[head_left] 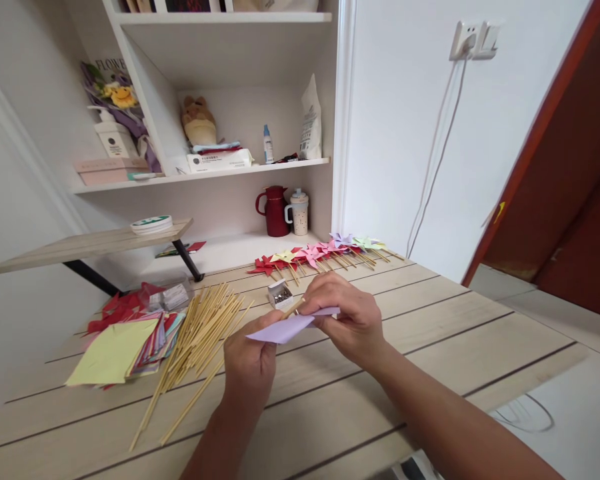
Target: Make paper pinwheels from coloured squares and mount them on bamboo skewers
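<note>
Above the middle of the table, both hands are on a folded piece of purple paper (283,329). My left hand (250,363) is closed around a thin wooden stick (293,309), whose end slants up behind the paper. My right hand (347,320) pinches the paper's right part near the stick's end, with something small and shiny at its fingertips. The fingers hide where paper and stick meet. Just beyond the hands stands a small open box (280,294) of metal pins.
Loose wooden sticks (205,330) and stacked coloured paper squares (113,353) lie left, near a clear plastic box (173,295). Finished paper pinwheels (310,255) line the back edge. Behind stand a red jug (276,212) and a cup (299,213). A small raised shelf (95,243) is at left.
</note>
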Demonstrator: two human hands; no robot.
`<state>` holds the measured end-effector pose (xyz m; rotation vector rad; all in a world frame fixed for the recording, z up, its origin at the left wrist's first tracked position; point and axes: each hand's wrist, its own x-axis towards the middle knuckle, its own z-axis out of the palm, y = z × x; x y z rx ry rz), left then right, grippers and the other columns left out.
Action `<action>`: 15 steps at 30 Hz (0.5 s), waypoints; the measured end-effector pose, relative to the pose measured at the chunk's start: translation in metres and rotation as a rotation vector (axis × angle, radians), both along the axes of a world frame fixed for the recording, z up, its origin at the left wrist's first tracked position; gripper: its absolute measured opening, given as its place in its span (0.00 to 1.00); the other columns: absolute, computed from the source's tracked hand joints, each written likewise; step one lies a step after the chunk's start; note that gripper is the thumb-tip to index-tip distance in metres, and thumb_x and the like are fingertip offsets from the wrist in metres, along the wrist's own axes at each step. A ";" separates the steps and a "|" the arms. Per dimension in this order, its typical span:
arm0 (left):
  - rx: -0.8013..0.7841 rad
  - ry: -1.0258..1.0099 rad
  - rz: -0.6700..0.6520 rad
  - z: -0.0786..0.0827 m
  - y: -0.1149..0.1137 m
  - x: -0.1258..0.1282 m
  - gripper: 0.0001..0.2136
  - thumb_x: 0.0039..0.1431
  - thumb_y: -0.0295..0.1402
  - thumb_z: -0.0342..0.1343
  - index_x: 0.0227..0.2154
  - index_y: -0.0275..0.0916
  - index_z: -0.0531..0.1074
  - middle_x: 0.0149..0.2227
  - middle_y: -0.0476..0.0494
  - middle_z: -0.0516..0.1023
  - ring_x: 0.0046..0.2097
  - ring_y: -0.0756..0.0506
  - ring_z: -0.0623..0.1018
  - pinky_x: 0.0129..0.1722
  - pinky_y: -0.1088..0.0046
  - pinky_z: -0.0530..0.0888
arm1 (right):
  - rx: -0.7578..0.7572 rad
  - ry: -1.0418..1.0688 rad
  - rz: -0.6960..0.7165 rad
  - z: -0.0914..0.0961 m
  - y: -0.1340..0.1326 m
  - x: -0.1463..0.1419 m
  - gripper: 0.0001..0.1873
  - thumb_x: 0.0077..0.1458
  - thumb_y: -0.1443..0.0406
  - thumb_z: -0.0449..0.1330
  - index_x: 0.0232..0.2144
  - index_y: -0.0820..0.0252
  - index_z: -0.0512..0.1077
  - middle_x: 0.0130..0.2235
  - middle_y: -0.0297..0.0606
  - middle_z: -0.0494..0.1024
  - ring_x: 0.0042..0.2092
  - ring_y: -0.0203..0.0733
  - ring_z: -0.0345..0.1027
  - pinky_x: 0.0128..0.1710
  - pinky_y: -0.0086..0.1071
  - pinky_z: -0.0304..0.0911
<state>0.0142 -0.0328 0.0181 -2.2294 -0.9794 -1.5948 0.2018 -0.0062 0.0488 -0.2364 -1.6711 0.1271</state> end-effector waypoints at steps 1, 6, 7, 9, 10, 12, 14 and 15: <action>0.049 0.023 0.025 0.001 -0.001 0.000 0.12 0.70 0.30 0.49 0.44 0.39 0.78 0.33 0.46 0.83 0.32 0.47 0.82 0.33 0.73 0.77 | -0.002 0.002 0.004 0.000 0.000 0.000 0.06 0.58 0.72 0.66 0.36 0.56 0.79 0.31 0.37 0.80 0.36 0.42 0.72 0.35 0.38 0.70; 0.334 0.161 0.179 0.008 -0.003 -0.002 0.08 0.67 0.26 0.53 0.44 0.36 0.75 0.25 0.48 0.78 0.25 0.48 0.77 0.27 0.73 0.71 | -0.009 0.018 0.036 0.000 -0.002 0.000 0.06 0.59 0.71 0.66 0.36 0.55 0.79 0.31 0.37 0.80 0.37 0.43 0.73 0.36 0.39 0.71; 0.370 0.188 0.195 0.010 -0.004 -0.002 0.07 0.67 0.26 0.53 0.44 0.35 0.75 0.25 0.47 0.78 0.25 0.48 0.77 0.26 0.73 0.70 | -0.003 0.023 0.046 0.000 -0.002 0.000 0.05 0.58 0.70 0.67 0.36 0.55 0.78 0.31 0.37 0.80 0.37 0.43 0.73 0.37 0.40 0.71; 0.411 0.235 0.212 0.012 -0.006 -0.004 0.07 0.66 0.25 0.54 0.44 0.34 0.74 0.26 0.46 0.78 0.25 0.48 0.77 0.26 0.72 0.69 | 0.007 0.030 0.064 0.000 -0.002 -0.001 0.05 0.58 0.70 0.67 0.36 0.55 0.78 0.31 0.38 0.80 0.37 0.44 0.73 0.38 0.41 0.72; 0.422 0.250 0.215 0.013 -0.007 -0.004 0.06 0.66 0.24 0.54 0.44 0.33 0.73 0.26 0.45 0.78 0.26 0.47 0.77 0.26 0.71 0.69 | 0.005 0.034 0.074 -0.001 -0.002 -0.001 0.04 0.58 0.69 0.67 0.36 0.55 0.78 0.31 0.38 0.80 0.37 0.44 0.74 0.38 0.42 0.72; 0.426 0.270 0.221 0.013 -0.008 -0.004 0.06 0.66 0.24 0.55 0.44 0.32 0.73 0.26 0.45 0.78 0.26 0.47 0.76 0.27 0.71 0.68 | -0.020 0.068 0.103 -0.002 -0.002 -0.002 0.04 0.59 0.67 0.68 0.37 0.54 0.77 0.32 0.38 0.80 0.37 0.45 0.74 0.38 0.42 0.73; 0.409 0.282 0.230 0.013 -0.010 -0.004 0.06 0.66 0.25 0.55 0.44 0.32 0.74 0.26 0.46 0.78 0.25 0.48 0.75 0.26 0.71 0.67 | -0.062 0.123 0.129 -0.004 -0.002 -0.002 0.09 0.58 0.65 0.69 0.41 0.52 0.76 0.33 0.37 0.80 0.37 0.44 0.75 0.38 0.41 0.73; 0.394 0.287 0.234 0.014 -0.011 -0.004 0.06 0.67 0.25 0.54 0.44 0.32 0.74 0.26 0.47 0.78 0.25 0.48 0.74 0.27 0.70 0.67 | -0.081 0.141 0.127 -0.004 -0.002 -0.002 0.12 0.58 0.63 0.69 0.44 0.51 0.75 0.34 0.37 0.80 0.37 0.44 0.75 0.38 0.41 0.74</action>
